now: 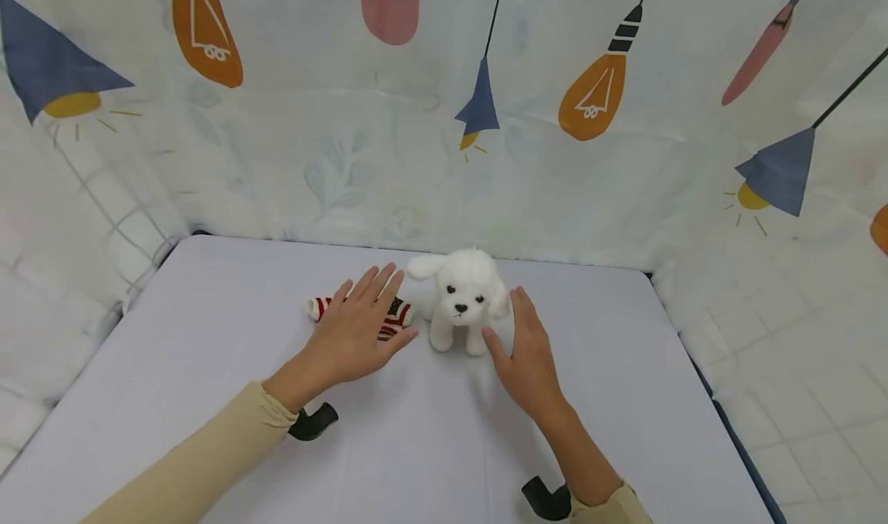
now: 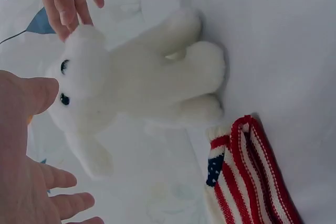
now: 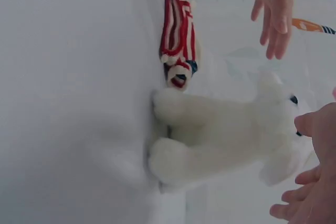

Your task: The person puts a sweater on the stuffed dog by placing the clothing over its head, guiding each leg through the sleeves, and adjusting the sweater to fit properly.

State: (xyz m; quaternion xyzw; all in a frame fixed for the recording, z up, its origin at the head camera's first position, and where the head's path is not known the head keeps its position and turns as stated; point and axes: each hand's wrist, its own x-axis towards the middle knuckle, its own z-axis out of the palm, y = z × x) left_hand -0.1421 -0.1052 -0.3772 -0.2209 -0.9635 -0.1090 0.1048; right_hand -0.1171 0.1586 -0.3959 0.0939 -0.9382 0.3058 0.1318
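A white plush dog (image 1: 459, 297) stands upright on the table, facing the head camera. To its left lies a small knitted sweater (image 1: 396, 320) with red and cream stripes and a dark blue patch with white dots, partly hidden behind my left hand (image 1: 359, 325). That hand is held above the table with its fingers spread and nothing in it. On the dog's other side, my right hand (image 1: 525, 352) has its fingers extended, close to the dog's ear. Whether it touches the fur I cannot tell. Both wrist views show the dog between the two hands.
The table (image 1: 388, 462) has a pale cloth surface. Behind and beside it hangs a white curtain (image 1: 430, 162) printed with lamps and bulbs. Black curved pieces (image 1: 314, 422) show at both wrists.
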